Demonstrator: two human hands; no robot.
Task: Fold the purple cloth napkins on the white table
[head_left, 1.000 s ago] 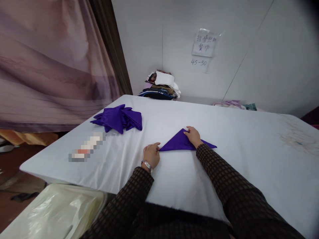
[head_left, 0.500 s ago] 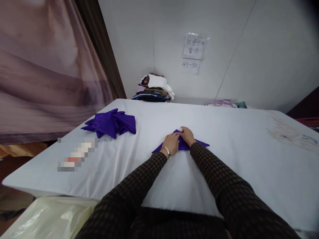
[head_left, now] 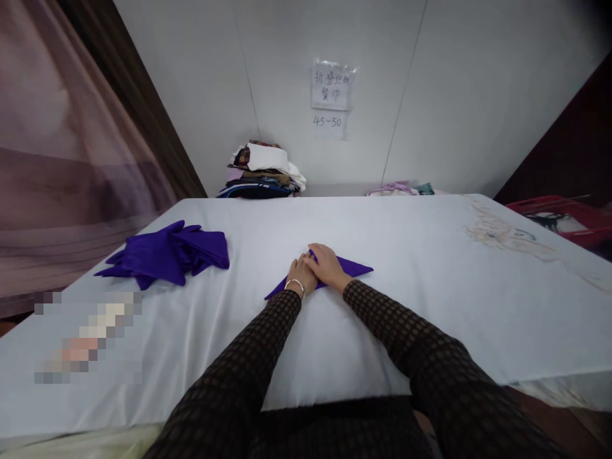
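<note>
A purple cloth napkin (head_left: 354, 264), folded into a wide, low triangle, lies on the white tablecloth in front of me. My left hand (head_left: 303, 271), with a silver bangle at the wrist, lies fairly flat over its left and middle part. Across the left fingers rests my right hand (head_left: 326, 262), palm down, its fingertips near the triangle's top edge. What lies beneath the overlapping fingers is hidden. Off to the left is a loose pile of purple folded napkins (head_left: 165, 252), with pointed corners sticking out.
The white-covered table (head_left: 415, 306) stands against a pale wall bearing a paper sign (head_left: 329, 89). Behind the far edge is a stack of folded cloths (head_left: 265, 169). A red basket (head_left: 564, 220) stands beyond the right edge. A blurred patch covers something at left.
My right hand has shifted left from the triangle's peak and now overlaps my left hand. The view has turned to the right, bringing the red basket into fuller sight.
</note>
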